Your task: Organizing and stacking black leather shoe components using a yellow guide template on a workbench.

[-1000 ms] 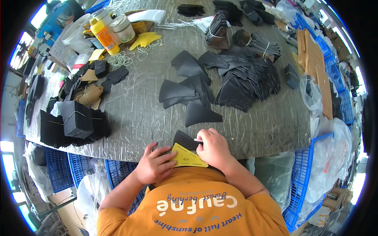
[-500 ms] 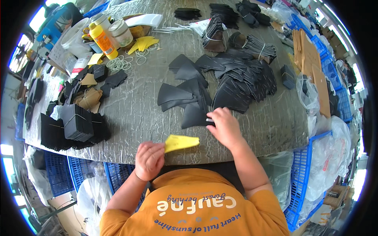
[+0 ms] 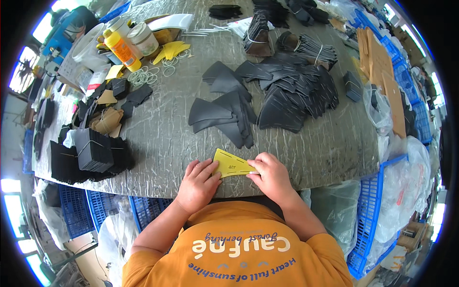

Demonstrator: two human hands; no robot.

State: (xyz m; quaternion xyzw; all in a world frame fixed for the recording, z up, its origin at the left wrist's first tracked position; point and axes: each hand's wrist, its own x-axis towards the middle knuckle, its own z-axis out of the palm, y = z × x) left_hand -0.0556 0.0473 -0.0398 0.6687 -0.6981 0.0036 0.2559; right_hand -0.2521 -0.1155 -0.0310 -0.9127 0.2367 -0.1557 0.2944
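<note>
Left hand (image 3: 197,184): laid flat, fingers loosely spread, on the left edge of a yellow, triangular flat template piece (image 3: 231,165). Right hand (image 3: 271,173): fingers pressed on its right end. Template is held flat on the grey crinkled table (image 3: 162,143), near edge. Black cut wedge-shaped pieces (image 3: 224,112) are stacked beyond.

Bright, even daylight fills the scene, strongest from blown-out windows at the far left. The wrinkled silvery table cover (image 3: 167,143) shows a soft sheen with faint glare and only slight shadows. Focus is sharp in the middle. Fisheye distortion bends straight edges toward the rim, bordered by black corners.
</note>
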